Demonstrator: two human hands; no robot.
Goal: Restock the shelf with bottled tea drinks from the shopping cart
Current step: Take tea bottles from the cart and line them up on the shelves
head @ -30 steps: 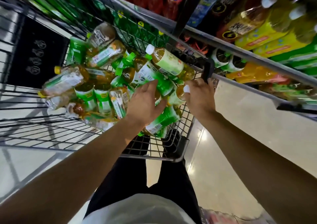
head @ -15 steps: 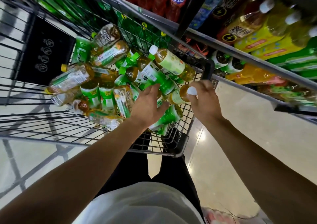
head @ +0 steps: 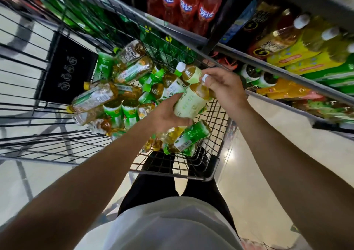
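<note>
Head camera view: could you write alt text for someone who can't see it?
Two bare hands lift a pale-green-labelled tea bottle from a wire shopping cart full of bottles: left hand under its base, right hand at its white cap. Stocked drink shelves stand alongside.

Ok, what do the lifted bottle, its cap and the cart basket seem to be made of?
Lifted bottle: apparently clear plastic, since amber liquid shows through, with a matte pale green label. Its cap: white, probably plastic, mostly hidden under the right hand. Cart basket: thin grid wires, seemingly dark-coated metal.
</note>
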